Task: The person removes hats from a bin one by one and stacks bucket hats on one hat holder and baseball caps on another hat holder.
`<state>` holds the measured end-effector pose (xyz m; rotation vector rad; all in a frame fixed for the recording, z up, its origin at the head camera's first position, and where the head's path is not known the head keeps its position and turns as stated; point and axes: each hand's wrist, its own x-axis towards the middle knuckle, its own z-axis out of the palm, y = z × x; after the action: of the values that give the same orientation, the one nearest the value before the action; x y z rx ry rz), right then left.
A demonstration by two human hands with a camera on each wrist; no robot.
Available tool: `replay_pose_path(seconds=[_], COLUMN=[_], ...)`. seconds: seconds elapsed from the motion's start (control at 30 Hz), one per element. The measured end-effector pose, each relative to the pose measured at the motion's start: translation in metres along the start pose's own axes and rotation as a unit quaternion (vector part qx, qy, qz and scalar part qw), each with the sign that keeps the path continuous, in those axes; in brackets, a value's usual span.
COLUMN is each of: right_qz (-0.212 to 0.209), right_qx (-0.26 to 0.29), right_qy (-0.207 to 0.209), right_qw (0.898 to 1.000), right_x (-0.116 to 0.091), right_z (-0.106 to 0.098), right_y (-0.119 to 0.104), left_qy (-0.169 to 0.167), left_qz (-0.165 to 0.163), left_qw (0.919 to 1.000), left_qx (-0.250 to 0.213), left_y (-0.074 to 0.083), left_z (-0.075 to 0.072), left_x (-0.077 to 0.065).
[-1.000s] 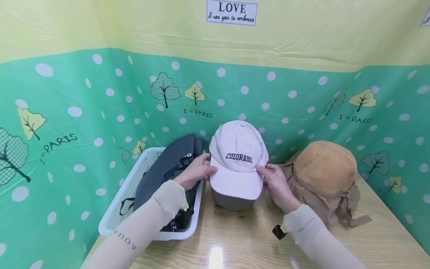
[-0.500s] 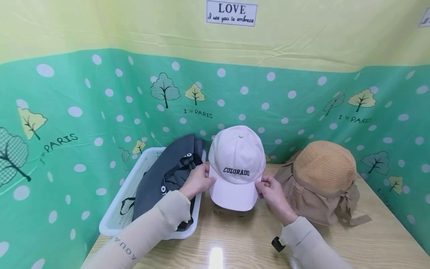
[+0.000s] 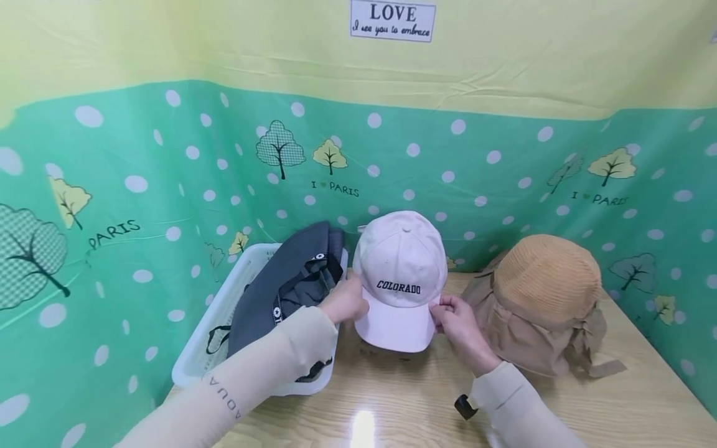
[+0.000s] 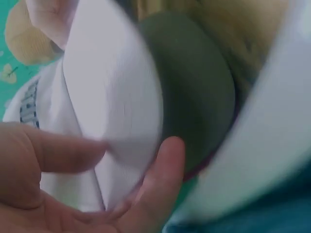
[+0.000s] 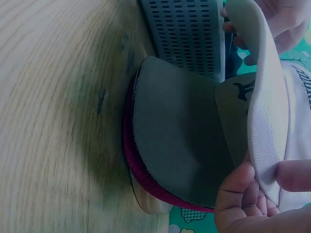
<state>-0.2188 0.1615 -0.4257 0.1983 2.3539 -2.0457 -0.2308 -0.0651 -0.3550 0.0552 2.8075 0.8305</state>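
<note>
A white baseball cap (image 3: 400,280) lettered COLORADO sits in the middle of the head view, brim toward me. My left hand (image 3: 347,300) pinches the left edge of its brim, thumb on top and a finger beneath. With thumb and curled fingers, my right hand (image 3: 460,323) pinches the right edge. Below the white brim is a grey-green cap (image 5: 177,131); the two brims are apart at the front. Lower in the stack, a dotted magenta brim (image 5: 148,177) shows in the right wrist view. From the head, the white cap hides these lower caps.
On the left stands a white plastic basket (image 3: 187,367) holding a dark grey hat (image 3: 263,298) with straps. A straw-topped hat (image 3: 546,280) with brown cloth and ties sits at right on the wooden table (image 3: 414,404). A green and yellow curtain (image 3: 426,112) hangs behind.
Both hands have brought the white cap down and forward, so the grey brim beneath it dropped out of the head view. The head view has shifted slightly. The basket and straw-topped hat stay put.
</note>
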Motion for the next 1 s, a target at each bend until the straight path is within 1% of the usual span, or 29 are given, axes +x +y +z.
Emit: replay_pose_path(seconds=[0.07,0.17,0.27,0.33,0.47,0.6,0.67,0.8,0.93,1.0], right_qz=[0.005,0.015,0.020,0.021,0.013,-0.001,-0.007,-0.006,0.000,-0.002], right_qx=[-0.001,-0.010,-0.023,-0.032,-0.044,-0.057,-0.062,-0.064,-0.067,-0.068], right_qy=[0.001,0.006,0.012,0.014,0.017,0.020,0.023,0.027,0.027,0.027], right_qw=[1.000,1.000,0.999,0.999,0.999,0.998,0.998,0.998,0.997,0.997], right_x=[-0.001,-0.001,-0.002,-0.001,0.002,0.006,0.008,0.011,0.013,0.014], right_z=[-0.001,-0.003,-0.005,-0.005,-0.004,-0.001,0.001,0.003,0.004,0.004], right_y=[-0.001,-0.001,0.000,0.002,0.007,0.013,0.016,0.022,0.027,0.028], left_qy=[0.004,0.016,0.022,0.026,0.022,0.005,-0.003,-0.018,-0.014,-0.008], left_qz=[-0.016,-0.025,-0.030,-0.034,-0.042,-0.031,-0.025,-0.031,-0.020,-0.012], left_qw=[0.9996,0.9984,0.9979,0.9982,0.9989,0.9973,0.9945,0.9899,0.9826,0.9805], left_qx=[-0.024,-0.047,-0.052,-0.042,-0.002,0.067,0.101,0.137,0.184,0.196], left_y=[0.002,0.005,0.006,0.005,0.001,0.002,0.004,0.010,0.011,0.012], left_z=[0.005,0.013,0.021,0.026,0.034,0.034,0.033,0.034,0.037,0.038], left_x=[-0.003,-0.007,-0.008,-0.008,-0.005,-0.001,0.001,0.006,0.011,0.010])
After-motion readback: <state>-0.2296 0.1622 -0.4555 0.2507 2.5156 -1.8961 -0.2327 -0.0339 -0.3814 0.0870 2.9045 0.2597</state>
